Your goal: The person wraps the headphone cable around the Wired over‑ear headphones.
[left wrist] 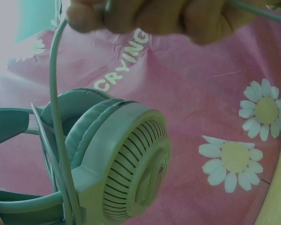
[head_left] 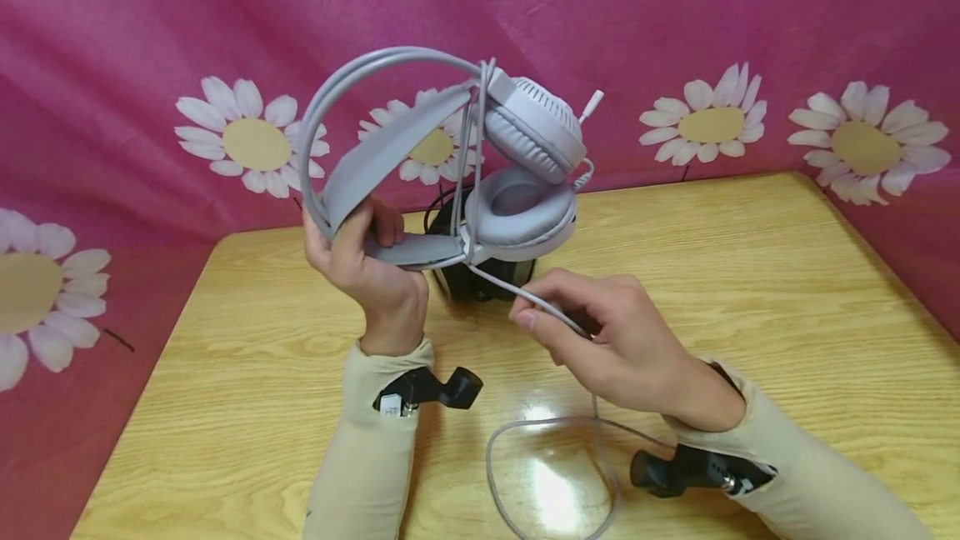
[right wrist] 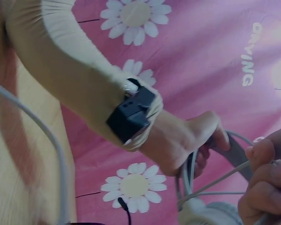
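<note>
A white over-ear headset (head_left: 543, 127) with grey cushions and a short microphone is held up above the table on its side. My left hand (head_left: 371, 269) grips its headband, the thumb on the inner strap. Strands of grey cable (head_left: 478, 165) run between the two ends of the headband, beside the ear cups. With my right hand (head_left: 618, 340) I pinch the cable to the right of and below the headset. In the left wrist view, an ear cup (left wrist: 136, 168) shows its slotted outer face, with the cable rising to the right hand (left wrist: 164, 16).
Behind the headset a black object (head_left: 480, 282), partly hidden, stands on the wooden table (head_left: 750, 290); a thin black microphone boom (right wrist: 125, 206) shows in the right wrist view. A loose cable loop (head_left: 490, 465) hangs or lies near the front. Pink flowered cloth (head_left: 600, 7) surrounds the table.
</note>
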### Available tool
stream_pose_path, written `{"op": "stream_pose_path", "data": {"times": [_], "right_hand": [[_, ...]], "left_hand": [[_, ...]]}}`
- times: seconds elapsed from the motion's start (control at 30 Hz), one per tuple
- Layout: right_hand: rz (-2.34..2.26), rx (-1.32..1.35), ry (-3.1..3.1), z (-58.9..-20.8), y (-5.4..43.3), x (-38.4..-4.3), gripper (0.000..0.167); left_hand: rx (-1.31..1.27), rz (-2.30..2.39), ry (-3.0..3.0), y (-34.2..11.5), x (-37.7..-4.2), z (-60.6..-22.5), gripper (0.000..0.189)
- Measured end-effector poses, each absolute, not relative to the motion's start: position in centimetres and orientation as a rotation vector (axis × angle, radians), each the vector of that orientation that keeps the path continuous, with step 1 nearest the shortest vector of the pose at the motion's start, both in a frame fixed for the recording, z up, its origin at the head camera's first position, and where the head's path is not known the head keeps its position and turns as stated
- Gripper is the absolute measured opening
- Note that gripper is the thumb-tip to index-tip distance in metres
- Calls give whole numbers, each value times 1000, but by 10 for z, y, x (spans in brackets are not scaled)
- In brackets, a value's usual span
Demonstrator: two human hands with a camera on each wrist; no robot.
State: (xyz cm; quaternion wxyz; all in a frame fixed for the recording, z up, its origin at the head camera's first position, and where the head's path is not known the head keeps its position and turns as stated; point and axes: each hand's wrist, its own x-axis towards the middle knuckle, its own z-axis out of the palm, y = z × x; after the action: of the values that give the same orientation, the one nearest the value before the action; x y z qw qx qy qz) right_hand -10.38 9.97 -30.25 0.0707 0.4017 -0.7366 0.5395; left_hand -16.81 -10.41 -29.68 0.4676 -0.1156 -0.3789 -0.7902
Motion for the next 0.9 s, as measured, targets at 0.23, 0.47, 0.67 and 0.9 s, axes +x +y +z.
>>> {"op": "stream_pose_path", "data": {"times": [0.23, 0.47, 0.67, 0.9], "right_hand": [[1654, 1217, -2132, -295, 107, -100, 25], [1724, 1204, -2105, -289, 118, -96, 28], [1808, 1214, -2033, -288, 129, -96, 29], [1963, 1202, -1903, -287, 137, -97, 30]], "left_hand": [[-284, -1932, -945, -103, -172, -300, 12], [-278, -1926, -967, -102, -173, -302, 13], [-258, -1928, -990, -100, -173, -302, 14], [-252, -1922, -1023, -99, -173, -304, 15]]}}
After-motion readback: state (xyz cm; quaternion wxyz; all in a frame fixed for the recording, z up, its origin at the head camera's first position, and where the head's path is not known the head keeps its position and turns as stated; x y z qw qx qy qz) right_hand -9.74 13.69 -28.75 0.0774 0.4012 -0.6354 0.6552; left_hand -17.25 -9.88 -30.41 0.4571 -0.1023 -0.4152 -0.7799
